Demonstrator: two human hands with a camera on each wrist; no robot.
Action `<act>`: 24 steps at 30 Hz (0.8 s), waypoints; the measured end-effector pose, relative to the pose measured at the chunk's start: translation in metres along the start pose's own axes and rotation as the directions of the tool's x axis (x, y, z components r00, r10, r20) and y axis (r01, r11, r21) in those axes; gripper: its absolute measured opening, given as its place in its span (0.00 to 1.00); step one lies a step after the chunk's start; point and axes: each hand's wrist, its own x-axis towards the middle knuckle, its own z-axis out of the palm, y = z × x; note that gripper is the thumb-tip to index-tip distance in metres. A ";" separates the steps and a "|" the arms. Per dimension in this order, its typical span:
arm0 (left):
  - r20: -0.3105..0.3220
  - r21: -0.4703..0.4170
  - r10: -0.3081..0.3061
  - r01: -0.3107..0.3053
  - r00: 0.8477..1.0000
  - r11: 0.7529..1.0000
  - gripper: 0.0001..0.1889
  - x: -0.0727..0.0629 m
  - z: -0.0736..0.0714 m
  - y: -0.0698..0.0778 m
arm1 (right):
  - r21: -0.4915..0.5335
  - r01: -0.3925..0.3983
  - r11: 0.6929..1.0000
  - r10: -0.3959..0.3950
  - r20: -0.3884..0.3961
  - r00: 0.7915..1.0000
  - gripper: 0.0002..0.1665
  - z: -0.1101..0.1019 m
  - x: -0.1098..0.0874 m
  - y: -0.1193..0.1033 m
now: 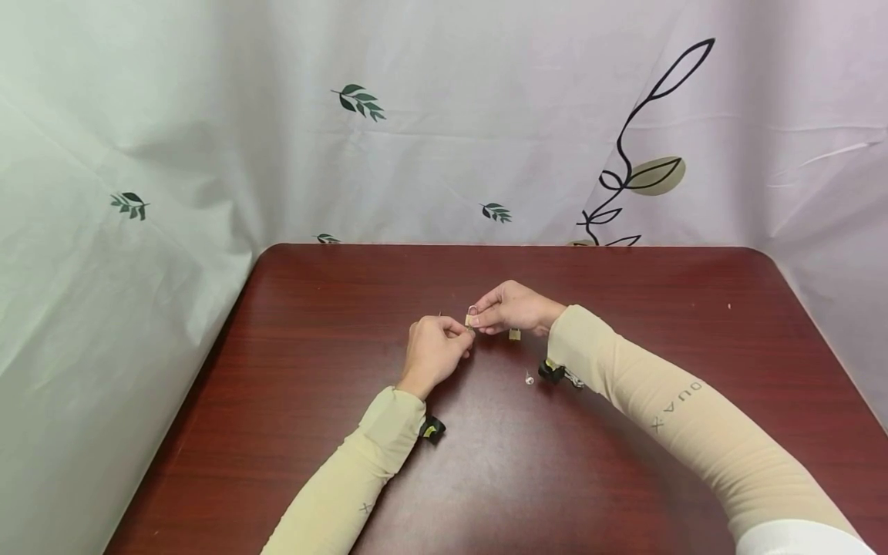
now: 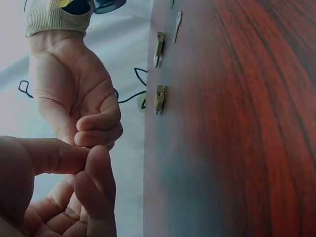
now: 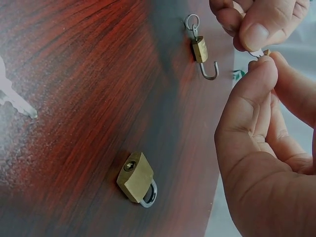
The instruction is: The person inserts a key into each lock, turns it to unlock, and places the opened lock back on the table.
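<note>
Brass shows between the fingertips: the right hand pinches a small padlock above the middle of the table, and the left hand, just beside it, pinches a key toward it. The key is mostly hidden by fingers. 1 closed padlock lies nearer the right hand, with another opened one and a loose key nearby.
</note>
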 end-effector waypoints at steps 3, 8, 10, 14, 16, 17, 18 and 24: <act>-0.008 0.010 0.006 -0.006 1.000 1.000 0.06 0.000 0.000 0.000 | 0.007 -0.003 1.000 0.003 -0.004 1.000 0.17 0.000 0.000 0.000; -0.028 0.046 0.022 -0.021 0.999 0.999 0.05 -0.001 0.001 0.000 | 0.010 -0.001 1.000 0.001 -0.004 1.000 0.16 0.001 -0.001 0.000; -0.041 0.075 0.034 -0.031 0.999 0.997 0.05 -0.001 0.002 0.000 | 0.011 0.001 1.000 -0.001 -0.005 1.000 0.16 0.002 0.000 0.001; -0.060 0.114 0.048 -0.041 0.997 0.993 0.04 -0.001 0.002 0.001 | 0.013 0.009 1.000 -0.009 -0.009 1.000 0.15 0.002 0.000 0.002; -0.065 0.121 0.047 -0.039 0.997 0.992 0.04 -0.001 0.002 0.001 | 0.014 0.012 1.000 -0.012 -0.010 1.000 0.15 0.002 0.000 0.002; -0.065 0.120 0.045 -0.037 0.997 0.992 0.04 -0.001 0.002 0.001 | 0.014 0.013 1.000 -0.013 -0.012 1.000 0.15 0.002 0.000 0.002; -0.065 0.118 0.043 -0.035 0.997 0.992 0.04 -0.001 0.002 0.002 | 0.014 0.013 1.000 -0.013 -0.013 1.000 0.15 0.002 0.001 0.002; -0.064 0.110 0.037 -0.030 0.997 0.993 0.04 -0.001 0.003 0.001 | 0.012 0.013 1.000 -0.013 -0.013 1.000 0.15 0.002 0.001 0.002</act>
